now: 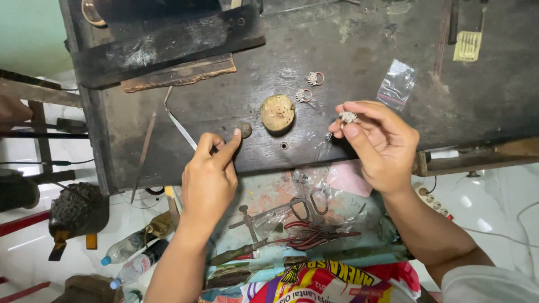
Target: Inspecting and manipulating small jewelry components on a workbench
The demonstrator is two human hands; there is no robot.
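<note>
Surface: dark, scarred wooden surface (359, 50), a round wooden stub (277, 112) at its middle and a clear plastic bag (396, 84) to the right.
Right hand: right hand (379, 146) is raised just over the front edge, thumb and fingers (359, 112) pinching a small silver ring (348, 116) with a clustered top.
Left hand: left hand (209, 179) rests at the edge, index fingertip pressed on a small dark round lump (245, 129); other fingers curled.
Nearby: two more rings (309, 87) lie beyond the stub, well apart from both hands.
Handling: I judge the ring light, stiff and easily dropped, its top delicate; best held by the band.
Hidden: band mostly covered by fingertips; the setting's detail is too small to tell.
</note>
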